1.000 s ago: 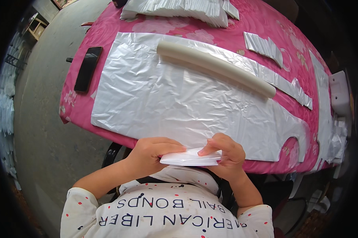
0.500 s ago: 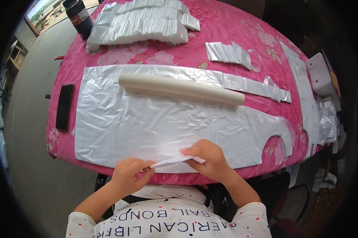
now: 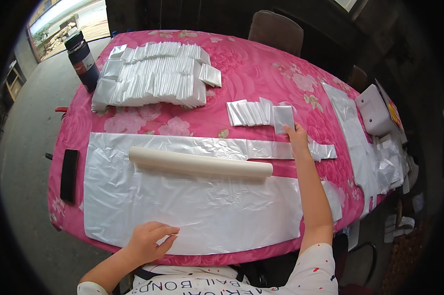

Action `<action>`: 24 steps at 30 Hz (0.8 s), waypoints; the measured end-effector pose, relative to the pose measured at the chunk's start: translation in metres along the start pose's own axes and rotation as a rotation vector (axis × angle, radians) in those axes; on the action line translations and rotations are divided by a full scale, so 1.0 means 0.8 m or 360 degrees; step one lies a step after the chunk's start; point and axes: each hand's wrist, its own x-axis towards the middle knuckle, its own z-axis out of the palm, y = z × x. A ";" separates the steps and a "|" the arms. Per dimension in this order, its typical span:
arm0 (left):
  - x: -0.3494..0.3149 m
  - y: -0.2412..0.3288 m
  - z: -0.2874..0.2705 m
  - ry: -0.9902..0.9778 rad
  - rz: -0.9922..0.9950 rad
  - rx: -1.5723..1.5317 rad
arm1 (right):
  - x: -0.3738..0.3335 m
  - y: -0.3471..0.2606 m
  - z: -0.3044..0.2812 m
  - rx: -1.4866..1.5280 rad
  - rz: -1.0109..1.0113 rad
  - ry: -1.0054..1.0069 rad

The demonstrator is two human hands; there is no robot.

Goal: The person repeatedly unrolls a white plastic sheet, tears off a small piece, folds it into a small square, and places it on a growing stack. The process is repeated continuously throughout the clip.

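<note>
Folded white plastic packet (image 3: 283, 118) in the right hand (image 3: 297, 139), at the end of a short row

The packet, flat, rectangular and slightly shiny, is at the right end of a short row of similar folded white packets (image 3: 248, 113), in the right half of the surface (image 3: 236, 54), which wears a pink cloth with flowers. Its left side meets or covers the last one of the row; I cannot tell if it already rests on the cloth. The fingers of the right hand are closed on its lower right corner, and the forearm reaches across from the near edge. The left hand (image 3: 148, 242) is near the near edge, over a large flat sheet of white plastic film (image 3: 192, 211); its fingers are bent, with a small gap between thumb and fingertips, and nothing is seen in them.

On this sheet lies a long cream-coloured tube (image 3: 200, 163), roughly parallel to the near edge. A black rectangular phone (image 3: 69, 176) lies by the left edge. Toward the far left corner is a big pile of folded white packets (image 3: 155, 76), and beside it stands a dark bottle with a black cap (image 3: 83, 64). Along the right edge there are a long strip of white film (image 3: 347, 128) and a white plastic box (image 3: 374, 110).
</note>
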 end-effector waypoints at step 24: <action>0.036 0.022 0.056 -0.0421 0.0045 0.0183 | -0.257 -0.067 0.059 -0.1187 -0.0524 -0.1179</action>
